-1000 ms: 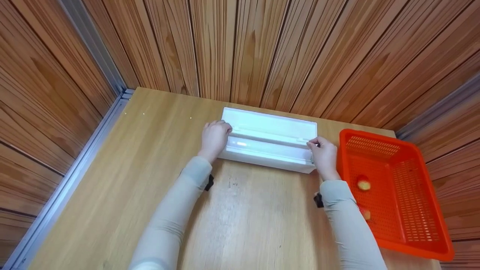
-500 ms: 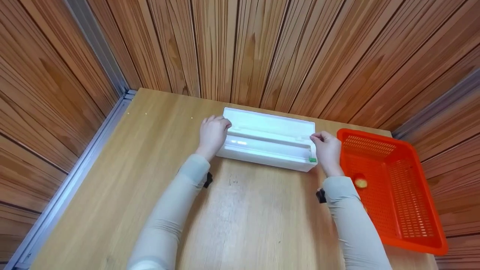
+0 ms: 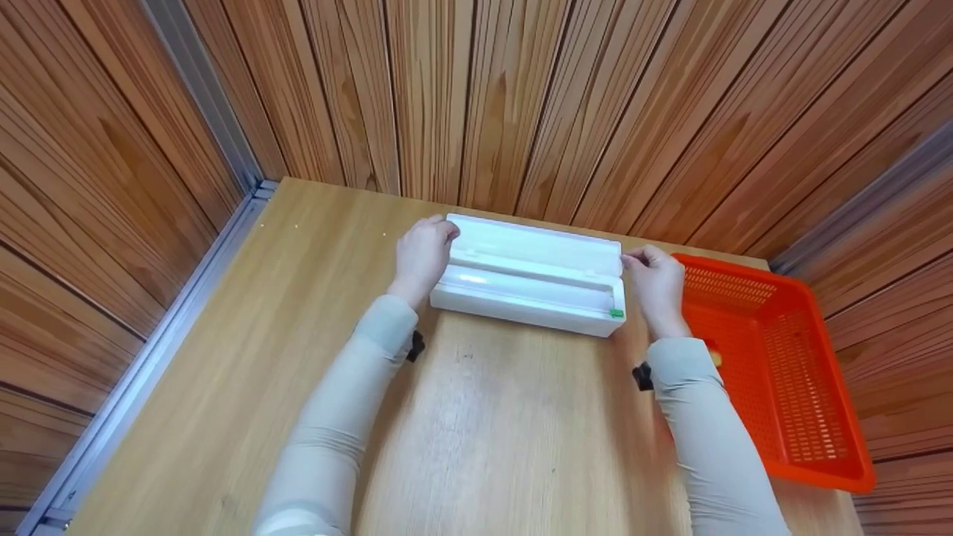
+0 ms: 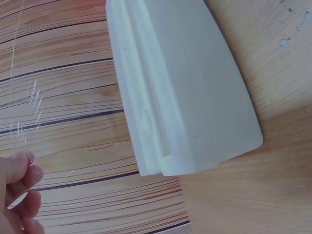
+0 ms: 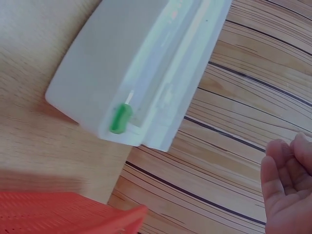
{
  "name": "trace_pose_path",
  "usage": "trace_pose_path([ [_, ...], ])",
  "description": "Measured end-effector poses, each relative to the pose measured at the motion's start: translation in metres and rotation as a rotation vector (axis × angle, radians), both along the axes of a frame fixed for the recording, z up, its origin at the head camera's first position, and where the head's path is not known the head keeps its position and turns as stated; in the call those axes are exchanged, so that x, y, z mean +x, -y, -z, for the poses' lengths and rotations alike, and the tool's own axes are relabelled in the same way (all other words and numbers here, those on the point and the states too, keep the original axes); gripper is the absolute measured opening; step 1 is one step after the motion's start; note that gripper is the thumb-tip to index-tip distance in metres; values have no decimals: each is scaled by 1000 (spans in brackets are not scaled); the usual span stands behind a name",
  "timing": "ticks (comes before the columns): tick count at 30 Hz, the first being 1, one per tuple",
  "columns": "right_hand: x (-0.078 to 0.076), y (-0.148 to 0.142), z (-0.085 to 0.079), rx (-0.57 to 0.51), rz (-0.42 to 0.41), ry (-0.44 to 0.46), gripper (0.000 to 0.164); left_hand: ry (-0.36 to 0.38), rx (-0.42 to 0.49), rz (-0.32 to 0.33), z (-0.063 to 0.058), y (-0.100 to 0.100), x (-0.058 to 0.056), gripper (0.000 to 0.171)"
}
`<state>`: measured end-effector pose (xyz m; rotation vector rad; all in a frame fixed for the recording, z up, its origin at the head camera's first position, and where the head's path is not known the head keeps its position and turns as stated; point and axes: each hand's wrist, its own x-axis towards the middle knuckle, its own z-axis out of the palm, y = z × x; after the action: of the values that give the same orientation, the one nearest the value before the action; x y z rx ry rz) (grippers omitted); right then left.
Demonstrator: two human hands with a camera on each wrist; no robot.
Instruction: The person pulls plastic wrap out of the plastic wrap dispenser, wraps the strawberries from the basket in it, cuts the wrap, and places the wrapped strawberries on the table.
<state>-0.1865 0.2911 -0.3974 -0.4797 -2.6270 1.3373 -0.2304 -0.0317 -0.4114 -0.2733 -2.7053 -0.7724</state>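
A white cling film dispenser (image 3: pixel 521 314) stands on the table with its lid tipped back. A green slide cutter (image 3: pixel 616 313) sits at the right end of its front edge. Beyond the left end, my left hand (image 3: pixel 423 257) pinches clear cling film (image 4: pixel 35 100) between thumb and fingers; glints and creases show in the film above the fingertips. My right hand (image 3: pixel 657 286) is level with the lid's right end, thumb and forefinger pinched together at the film's other side. Between the hands the film is nearly invisible. Both hands are raised beyond the dispenser's front body in the wrist views.
An orange plastic basket (image 3: pixel 808 402) stands at the right, close to my right forearm. A small yellowish piece (image 3: pixel 716 359) in it is partly covered by the sleeve. Wood-plank panels (image 3: pixel 506 97) rise right behind the dispenser.
Both hands have moved up and away from the dispenser's front, the right one also outward. The green cutter, hidden at first behind the right hand, now shows.
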Motion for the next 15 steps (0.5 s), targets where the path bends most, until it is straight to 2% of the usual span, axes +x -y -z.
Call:
trace_pose_path([
  [4,2,0,-7,18,-17,-50,25,-12,58,20,-4,0,2,18],
  [9,5,1,-16,29,-30,-100,27,25,158,46,-11,0,5,18],
  [15,10,2,-25,35,-40,-166,25,-27,160,48,-21,1,10,18],
])
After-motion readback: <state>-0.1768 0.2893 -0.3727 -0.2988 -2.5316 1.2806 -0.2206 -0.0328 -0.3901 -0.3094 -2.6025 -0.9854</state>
